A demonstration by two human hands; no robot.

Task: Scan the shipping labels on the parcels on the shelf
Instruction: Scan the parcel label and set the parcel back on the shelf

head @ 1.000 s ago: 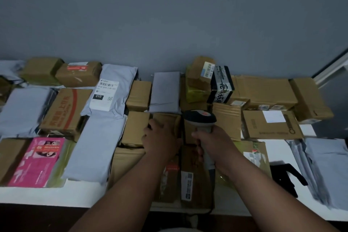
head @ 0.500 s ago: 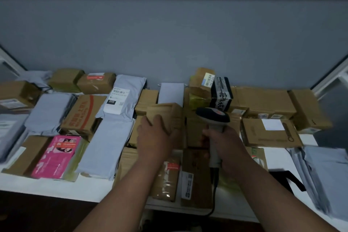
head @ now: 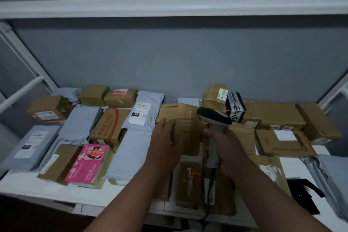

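Note:
My left hand (head: 165, 141) holds a taped brown cardboard box (head: 185, 124), lifted and tilted up on edge above the other parcels at the middle of the white shelf (head: 47, 188). No label shows on the box face toward me. My right hand (head: 226, 149) grips the grey handle of a corded barcode scanner (head: 213, 118), whose dark head sits just right of the box. Brown boxes and grey mailer bags cover the shelf; a grey mailer (head: 143, 113) left of my hands shows a white label marked 010.
A pink printed package (head: 87, 164) lies at the front left. More brown boxes (head: 282, 142) fill the right, with grey bags (head: 331, 179) and a black object (head: 305, 194) at the far right. A white shelf beam (head: 169, 6) runs overhead; slanted frame bars stand at both sides.
My left hand has picked the brown box up off the pile and turned it upright. The scanner has risen beside it. The camera has tilted up, showing the upper shelf beam.

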